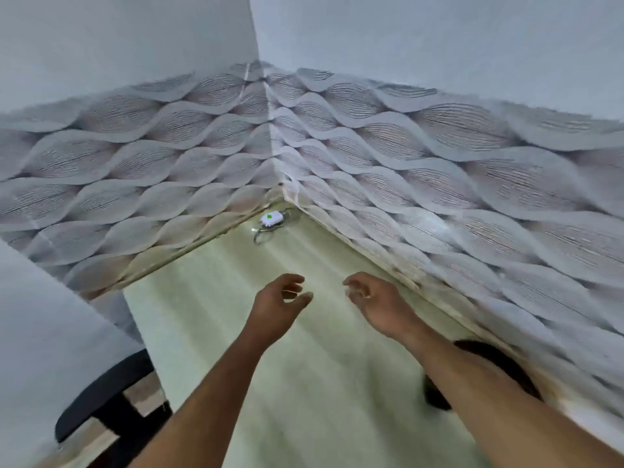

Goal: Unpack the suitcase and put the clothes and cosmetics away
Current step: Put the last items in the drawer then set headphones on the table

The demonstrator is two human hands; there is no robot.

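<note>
Two bare hands reach out over a pale green, glossy floor (304, 383) toward the corner of a room. The left hand (275, 307) hovers with its fingers (293, 282) loosely curled and apart from the thumb, holding nothing. The right hand (378, 302) hangs level with it, a little way off, its fingers (354, 285) likewise loosely bent and holding nothing; motion blur softens their tips.

No suitcase, clothes or cosmetics appear in this view, so where they lie cannot be told.

In the far corner of the floor, where the two walls meet, lies one small white device (271, 219) with a green spot on top; any lettering on it is too small to read. One thin dark cable (261, 235) loops on the floor just beside it.

Both walls carry wallpaper (422, 157) with a repeating wave pattern on their lower part, and plain pale paint above. At the left edge stands one plain white panel (50, 332); below it sits one black round stool (108, 396) on brown wood-look flooring. By the right wall, partly hidden behind the right forearm, lies one dark object (499, 366) too blurred to name.
</note>
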